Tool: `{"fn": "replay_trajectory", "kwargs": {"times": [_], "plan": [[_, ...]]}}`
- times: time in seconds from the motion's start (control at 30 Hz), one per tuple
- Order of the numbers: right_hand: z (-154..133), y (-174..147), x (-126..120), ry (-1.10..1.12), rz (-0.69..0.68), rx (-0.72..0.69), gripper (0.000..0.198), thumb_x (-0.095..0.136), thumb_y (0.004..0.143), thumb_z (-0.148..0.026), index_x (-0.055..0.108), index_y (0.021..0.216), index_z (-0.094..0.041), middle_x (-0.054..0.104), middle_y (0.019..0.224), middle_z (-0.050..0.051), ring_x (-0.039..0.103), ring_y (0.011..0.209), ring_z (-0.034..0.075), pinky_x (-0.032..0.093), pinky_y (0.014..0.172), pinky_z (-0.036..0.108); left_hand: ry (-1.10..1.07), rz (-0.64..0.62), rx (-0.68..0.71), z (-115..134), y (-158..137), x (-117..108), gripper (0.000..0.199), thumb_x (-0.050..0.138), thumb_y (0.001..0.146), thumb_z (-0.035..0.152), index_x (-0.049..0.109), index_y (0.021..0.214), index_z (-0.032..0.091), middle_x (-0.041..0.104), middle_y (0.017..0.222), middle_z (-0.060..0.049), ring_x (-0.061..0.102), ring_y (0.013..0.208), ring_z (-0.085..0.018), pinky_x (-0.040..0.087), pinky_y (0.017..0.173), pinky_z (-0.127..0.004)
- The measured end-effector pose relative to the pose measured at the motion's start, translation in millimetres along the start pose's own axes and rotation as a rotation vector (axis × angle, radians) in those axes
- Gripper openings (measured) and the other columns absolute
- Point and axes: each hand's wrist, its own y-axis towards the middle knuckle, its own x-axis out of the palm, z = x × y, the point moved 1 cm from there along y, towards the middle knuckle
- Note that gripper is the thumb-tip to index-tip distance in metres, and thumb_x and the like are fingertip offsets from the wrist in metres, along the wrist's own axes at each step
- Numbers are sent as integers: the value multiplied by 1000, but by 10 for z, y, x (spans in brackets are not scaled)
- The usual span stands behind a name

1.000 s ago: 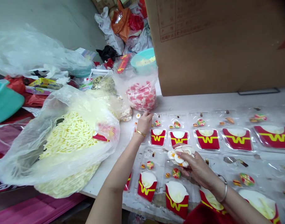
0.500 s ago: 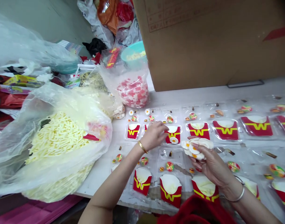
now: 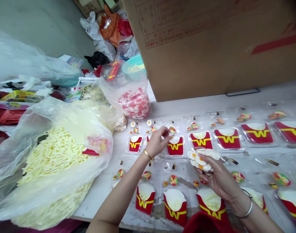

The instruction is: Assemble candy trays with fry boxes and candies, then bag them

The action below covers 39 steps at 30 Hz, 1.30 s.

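My left hand, with a gold bangle at the wrist, hovers over the back row of clear plastic trays. Its fingertips are pinched together, and a bit of a toy fried egg shows at them, mostly hidden. Just beyond and below lies a red toy fries box with a yellow W in its tray. Several flat toy fried eggs, white with orange yolks, are bunched in my right hand, which is held above the gap between the two rows. A small toy pizza sits behind the left fingertips.
A large cardboard box stands at the back of the table. On the left, an open plastic bag holds pale yellow toy fries. Behind it is a bag of pink-and-white pieces. More trays with fries boxes line the front.
The fried egg that lay over the fries box is gone from there and shows at my left fingertips. My right hand still holds its bunch. The view has shifted slightly.
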Motion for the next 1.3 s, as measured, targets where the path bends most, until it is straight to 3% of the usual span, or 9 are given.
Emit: {"fn": "replay_trajectory", "kwargs": {"times": [0.13,0.3,0.5,0.6,0.7,0.77,1.0,1.17,1.3], "plan": [[1,20,21,22,1,19,17,68,76,-34,60,84,-21,55,67,-2,47,52,10,30,39,21,-91,233,-167,-282,371,9,19,51,79,17,58,98,17,56,74,1,54,64,-10,45,63,-24],[-16,19,9,11,-3,5,23,69,74,-37,62,89,-21,57,67,-1,47,53,11,29,39,22,208,219,-219,-426,653,140,14,53,74,14,61,84,17,59,69,0,54,66,-14,43,65,-26],[-44,8,-41,6,-15,8,19,66,78,-34,61,89,-19,56,70,1,48,55,12,31,40,22,492,198,-125,-203,539,110,16,53,82,24,63,92,17,61,87,-6,56,80,-18,42,76,-32],[-67,-14,-69,-8,3,11,19,66,78,-33,61,90,-20,56,70,1,48,56,12,32,40,22,406,64,14,18,248,-10,18,49,87,26,62,95,18,61,90,-5,56,85,-17,41,80,-31],[-70,-29,-109,-13,1,2,19,67,77,-34,62,89,-20,56,70,1,48,55,12,32,39,22,306,-273,127,233,-179,-105,16,48,87,24,63,87,19,61,87,-4,56,85,-16,41,78,-29],[-45,-36,-136,-9,7,13,20,69,75,-34,63,87,-19,57,70,1,49,55,12,32,39,22,276,-404,129,327,-460,-127,15,49,87,24,64,88,20,62,87,-4,56,84,-16,41,77,-29],[112,-162,-12,8,-83,30,26,68,75,-33,62,98,-23,61,74,1,53,57,14,34,40,22,-171,-184,-212,548,-856,102,24,51,88,38,60,102,20,63,91,-4,57,83,-15,44,75,-27],[176,-273,65,-42,-142,-8,22,66,77,-36,63,96,-26,62,78,2,54,60,16,33,40,23,-363,-141,-268,762,-847,324,22,57,83,41,59,85,19,58,79,-1,52,74,-13,43,67,-24],[196,-289,-43,-56,-90,-17,25,66,76,-38,61,98,-27,61,76,1,54,62,17,33,41,24,-457,-65,-285,706,-731,401,20,58,83,39,56,86,19,57,80,0,52,73,-11,43,65,-22]]}}
